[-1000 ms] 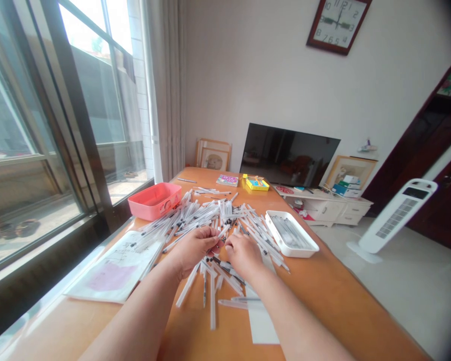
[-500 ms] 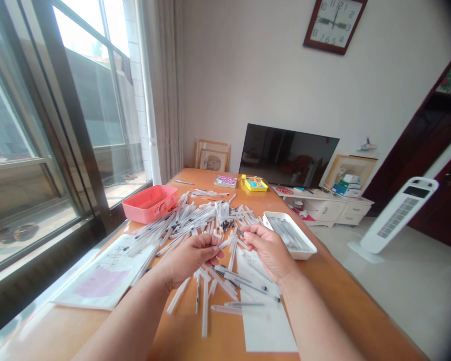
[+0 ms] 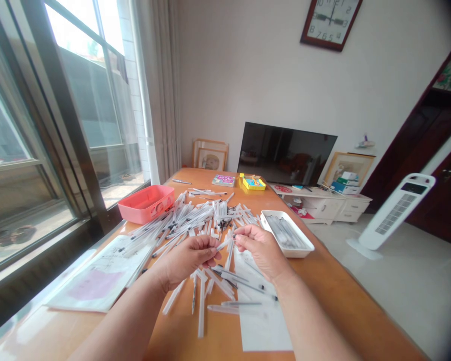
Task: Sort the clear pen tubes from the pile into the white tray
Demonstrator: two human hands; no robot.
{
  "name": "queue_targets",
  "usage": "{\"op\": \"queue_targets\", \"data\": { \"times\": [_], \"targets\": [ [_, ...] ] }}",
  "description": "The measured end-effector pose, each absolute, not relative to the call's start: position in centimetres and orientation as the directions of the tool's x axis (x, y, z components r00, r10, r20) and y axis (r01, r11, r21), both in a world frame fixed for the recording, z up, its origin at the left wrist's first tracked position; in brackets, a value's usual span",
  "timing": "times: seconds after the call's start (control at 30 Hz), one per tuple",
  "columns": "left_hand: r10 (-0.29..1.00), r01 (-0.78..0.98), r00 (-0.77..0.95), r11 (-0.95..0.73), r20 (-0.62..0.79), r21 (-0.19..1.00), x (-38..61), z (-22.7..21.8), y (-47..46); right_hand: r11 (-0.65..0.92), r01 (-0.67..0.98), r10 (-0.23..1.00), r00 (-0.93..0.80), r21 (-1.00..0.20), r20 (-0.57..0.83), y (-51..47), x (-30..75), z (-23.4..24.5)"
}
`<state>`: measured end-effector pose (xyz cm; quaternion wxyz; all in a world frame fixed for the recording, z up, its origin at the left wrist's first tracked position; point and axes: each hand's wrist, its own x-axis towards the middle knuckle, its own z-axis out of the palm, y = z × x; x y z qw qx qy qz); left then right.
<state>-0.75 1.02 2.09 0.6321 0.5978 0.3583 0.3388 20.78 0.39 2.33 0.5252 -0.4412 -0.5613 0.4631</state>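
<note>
Over the middle of the table, my left hand (image 3: pixel 193 259) is closed on a translucent white pen barrel (image 3: pixel 223 244), whose end sticks out to the right between thumb and fingertips. Close by, my right hand (image 3: pixel 261 250) pinches a small black pen part (image 3: pixel 234 235), mostly covered by the fingers. The two sets of fingertips are a short way apart. Beyond them spreads a heap of pen barrels (image 3: pixel 195 218) with small black pieces among them. More pens (image 3: pixel 244 278) lie under my hands, some on a sheet of white paper (image 3: pixel 265 328).
A white tray (image 3: pixel 306 244) holding grey pens stands to the right, a pink basket (image 3: pixel 135 210) to the left. Papers (image 3: pixel 93 286) lie at the left edge. A yellow box (image 3: pixel 254 184) and a booklet (image 3: pixel 223 180) are at the table's far end.
My right hand has moved slightly left with the black part, nearer the barrel in my left hand. The whole view has shifted a little.
</note>
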Motion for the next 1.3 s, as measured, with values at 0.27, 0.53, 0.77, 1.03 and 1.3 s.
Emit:
{"op": "queue_targets", "data": {
  "times": [0.27, 0.53, 0.77, 1.03, 1.3],
  "targets": [
    [0.855, -0.005, 0.518, 0.044, -0.035, 0.999, -0.7, 2.1, 1.1, 0.196, 0.051, 0.979, -0.072, -0.979, 0.192, 0.3, 20.6, 2.3],
    [0.859, 0.022, 0.509, 0.048, -0.052, 0.999, -0.6, 2.5, 0.8, 0.224, 0.091, 0.972, -0.09, -0.97, 0.216, 0.2, 20.5, 2.5],
    [0.857, 0.027, 0.512, 0.048, -0.055, 0.999, -0.6, 2.3, 0.8, 0.2, 0.093, 0.976, -0.111, -0.975, 0.189, 0.1, 20.6, 2.6],
    [0.856, 0.064, 0.514, 0.023, -0.053, 0.998, -0.6, 2.2, 1.0, 0.133, 0.087, 0.979, -0.168, -0.987, 0.117, 0.1, 21.1, 2.5],
    [0.84, 0.068, 0.542, -0.007, -0.031, 0.998, -0.4, 1.3, 1.1, 0.203, 0.348, 0.978, -0.121, -0.915, 0.171, 0.4, 21.0, 1.7]
  ]
}}
